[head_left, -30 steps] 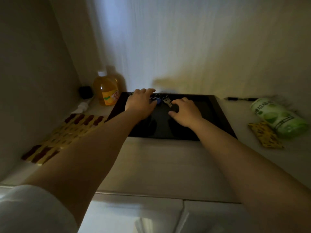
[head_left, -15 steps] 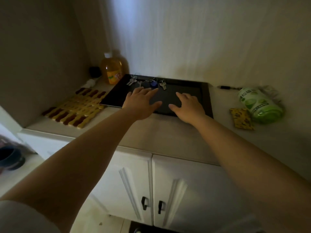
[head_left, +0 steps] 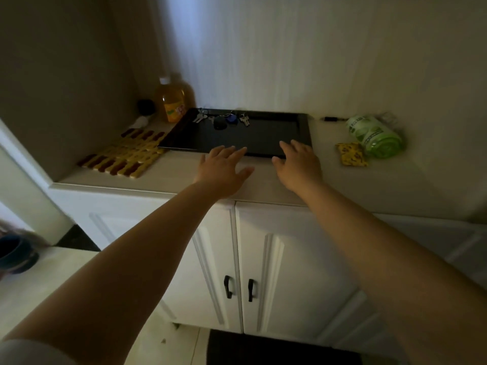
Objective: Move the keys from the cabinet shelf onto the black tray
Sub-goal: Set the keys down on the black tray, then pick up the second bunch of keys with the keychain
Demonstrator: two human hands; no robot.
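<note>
Since the keys are lying at the far edge of the black tray, your task is looking done; your left hand and right hand are hovering spread, gripping nothing.

Both forearms are bare all the way up, no watch, rings or bracelets anywhere. Left hand and right hand are bare too. Only clothing showing is a pale short sleeve, bottom left corner.
</note>
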